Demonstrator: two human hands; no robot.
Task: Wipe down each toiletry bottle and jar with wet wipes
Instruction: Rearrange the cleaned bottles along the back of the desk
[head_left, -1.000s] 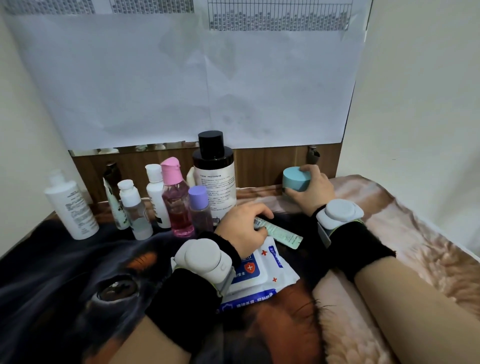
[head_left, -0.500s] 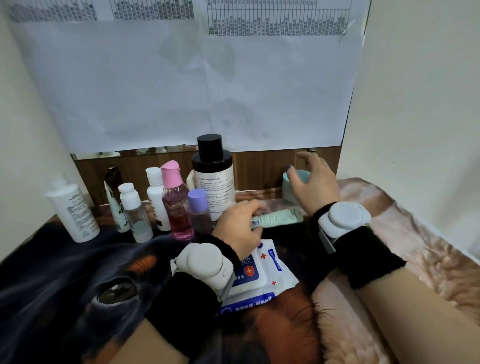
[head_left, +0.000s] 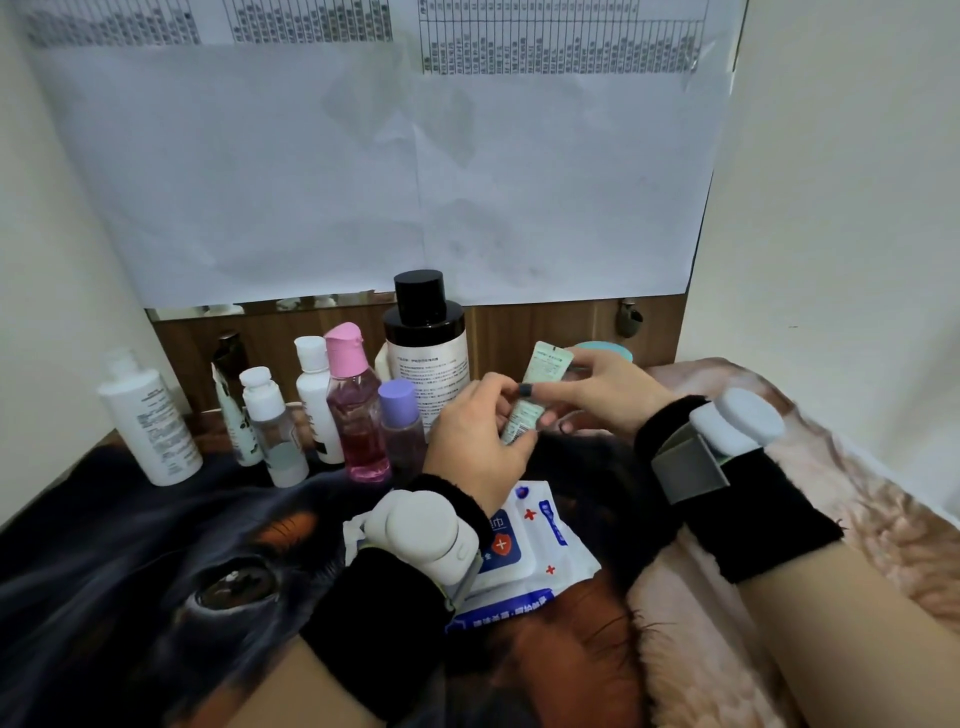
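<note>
A small pale green tube (head_left: 540, 387) is held upright-tilted between both hands above the blanket. My left hand (head_left: 478, 441) grips its lower end and my right hand (head_left: 597, 395) pinches its middle and upper part. The teal jar (head_left: 605, 347) stands behind my right hand, mostly hidden. A white and blue wet wipes pack (head_left: 524, 551) lies on the blanket under my left wrist. Several bottles stand in a row at the left: a large black-capped bottle (head_left: 426, 343), a pink bottle (head_left: 356, 405), a purple-capped one (head_left: 400, 421).
More bottles stand further left: a white bottle (head_left: 148, 421), a small clear one (head_left: 270, 431), a white-capped one (head_left: 314, 400) and a dark tube (head_left: 231, 400). A wooden headboard (head_left: 545, 327) and paper-covered wall rise behind. The fluffy blanket (head_left: 857, 499) spreads to the right.
My right hand let go of the teal jar, set at the back, and came over to the green tube. My left hand raised the tube from lying flat to nearly upright.
</note>
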